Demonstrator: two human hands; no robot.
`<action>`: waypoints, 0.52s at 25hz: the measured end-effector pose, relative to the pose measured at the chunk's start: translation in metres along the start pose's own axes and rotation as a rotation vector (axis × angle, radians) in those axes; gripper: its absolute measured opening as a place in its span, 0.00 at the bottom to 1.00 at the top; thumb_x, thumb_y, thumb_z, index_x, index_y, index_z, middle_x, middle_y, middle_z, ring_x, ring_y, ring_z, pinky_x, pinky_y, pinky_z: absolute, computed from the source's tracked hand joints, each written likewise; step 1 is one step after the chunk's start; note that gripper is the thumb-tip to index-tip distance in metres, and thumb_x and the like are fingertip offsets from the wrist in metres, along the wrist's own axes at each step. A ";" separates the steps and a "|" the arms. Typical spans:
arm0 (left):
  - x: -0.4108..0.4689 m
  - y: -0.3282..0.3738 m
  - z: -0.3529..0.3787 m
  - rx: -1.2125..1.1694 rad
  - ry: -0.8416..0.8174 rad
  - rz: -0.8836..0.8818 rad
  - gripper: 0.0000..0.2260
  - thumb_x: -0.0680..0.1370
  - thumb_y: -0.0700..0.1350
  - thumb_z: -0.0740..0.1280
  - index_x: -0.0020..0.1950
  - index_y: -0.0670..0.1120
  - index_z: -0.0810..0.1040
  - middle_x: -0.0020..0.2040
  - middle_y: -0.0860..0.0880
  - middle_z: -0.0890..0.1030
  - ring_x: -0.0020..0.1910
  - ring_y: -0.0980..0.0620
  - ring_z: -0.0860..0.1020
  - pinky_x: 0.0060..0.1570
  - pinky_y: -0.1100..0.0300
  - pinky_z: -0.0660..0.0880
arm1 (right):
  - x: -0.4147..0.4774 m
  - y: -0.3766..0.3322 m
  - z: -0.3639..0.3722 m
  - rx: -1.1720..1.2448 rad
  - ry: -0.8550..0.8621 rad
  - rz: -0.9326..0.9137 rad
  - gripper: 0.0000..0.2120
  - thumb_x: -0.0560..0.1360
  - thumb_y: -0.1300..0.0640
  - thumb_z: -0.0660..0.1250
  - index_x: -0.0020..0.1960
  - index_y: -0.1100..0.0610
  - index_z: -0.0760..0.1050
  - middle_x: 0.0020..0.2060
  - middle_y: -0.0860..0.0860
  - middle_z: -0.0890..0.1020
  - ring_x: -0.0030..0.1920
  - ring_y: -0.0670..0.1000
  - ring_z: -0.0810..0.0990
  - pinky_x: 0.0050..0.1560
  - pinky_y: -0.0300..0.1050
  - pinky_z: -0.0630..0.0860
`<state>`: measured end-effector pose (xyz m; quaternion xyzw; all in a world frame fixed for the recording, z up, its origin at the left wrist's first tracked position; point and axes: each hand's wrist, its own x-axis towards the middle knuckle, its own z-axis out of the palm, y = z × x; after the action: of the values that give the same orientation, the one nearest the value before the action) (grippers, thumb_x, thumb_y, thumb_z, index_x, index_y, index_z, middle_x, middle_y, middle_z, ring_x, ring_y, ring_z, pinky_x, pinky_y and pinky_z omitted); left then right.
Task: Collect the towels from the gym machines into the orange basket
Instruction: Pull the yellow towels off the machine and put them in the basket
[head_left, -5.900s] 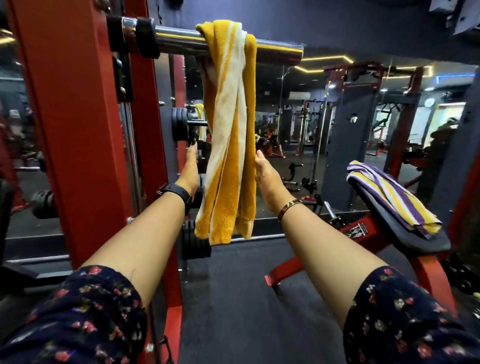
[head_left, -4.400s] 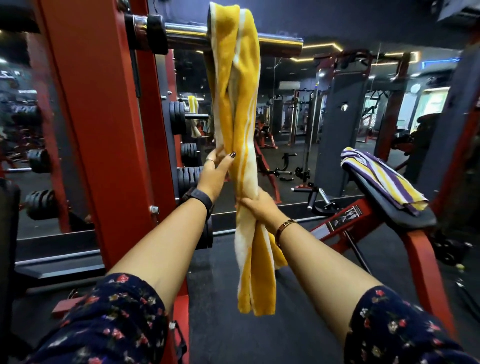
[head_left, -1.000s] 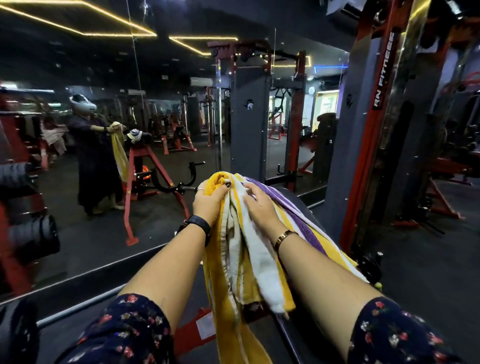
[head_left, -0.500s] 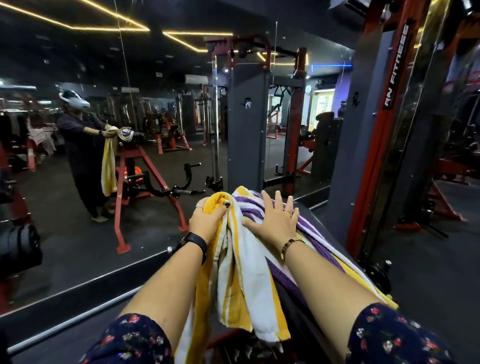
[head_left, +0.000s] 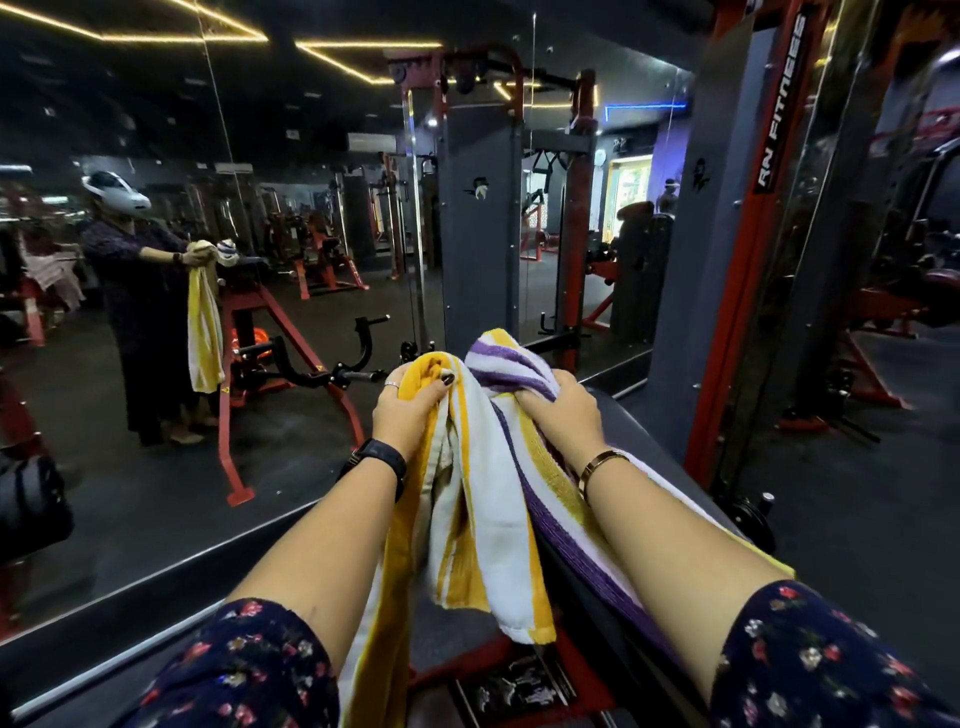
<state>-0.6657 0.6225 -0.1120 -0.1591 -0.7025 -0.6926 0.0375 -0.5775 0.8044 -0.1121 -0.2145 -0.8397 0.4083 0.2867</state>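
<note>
A dim gym: a mirror wall (head_left: 156, 395) reflects red-framed machines (head_left: 324, 262) under yellow LED ceiling strips (head_left: 337, 56). A grey-and-red upright marked "RN FITNESS" (head_left: 778, 104) stands on the dark rubber floor (head_left: 862, 519); a blue light strip (head_left: 644, 107) glows beyond.

two towels (head_left: 483, 499) on pad (head_left: 639, 441), mirror (head_left: 208, 260) behind.

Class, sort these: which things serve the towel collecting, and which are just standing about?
Job in hand: yellow towel, in the left hand grip; purple towel, in the right hand grip.
Standing about: mirror; black pad; red post.
</note>
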 end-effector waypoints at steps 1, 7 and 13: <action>-0.002 0.006 0.003 -0.031 -0.002 -0.001 0.24 0.64 0.55 0.73 0.59 0.55 0.75 0.54 0.51 0.81 0.57 0.47 0.79 0.63 0.51 0.74 | -0.003 -0.003 -0.005 0.147 -0.008 -0.012 0.15 0.72 0.47 0.68 0.55 0.52 0.75 0.48 0.49 0.81 0.54 0.55 0.78 0.50 0.47 0.72; -0.026 0.053 0.033 -0.396 -0.114 -0.062 0.29 0.67 0.50 0.74 0.64 0.40 0.74 0.55 0.39 0.81 0.53 0.40 0.80 0.61 0.41 0.75 | -0.029 -0.032 -0.030 0.969 -0.161 -0.053 0.26 0.66 0.52 0.73 0.61 0.57 0.71 0.52 0.53 0.80 0.51 0.52 0.80 0.57 0.52 0.77; -0.077 0.085 0.061 -0.516 -0.322 -0.148 0.33 0.64 0.56 0.74 0.63 0.39 0.77 0.57 0.35 0.79 0.53 0.38 0.78 0.62 0.38 0.73 | -0.059 -0.026 -0.079 0.884 -0.204 -0.260 0.42 0.63 0.48 0.75 0.72 0.53 0.63 0.65 0.54 0.76 0.63 0.52 0.78 0.59 0.44 0.77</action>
<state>-0.5593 0.6688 -0.0540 -0.2192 -0.5100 -0.8149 -0.1664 -0.4854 0.7990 -0.0696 0.0764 -0.6292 0.7063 0.3152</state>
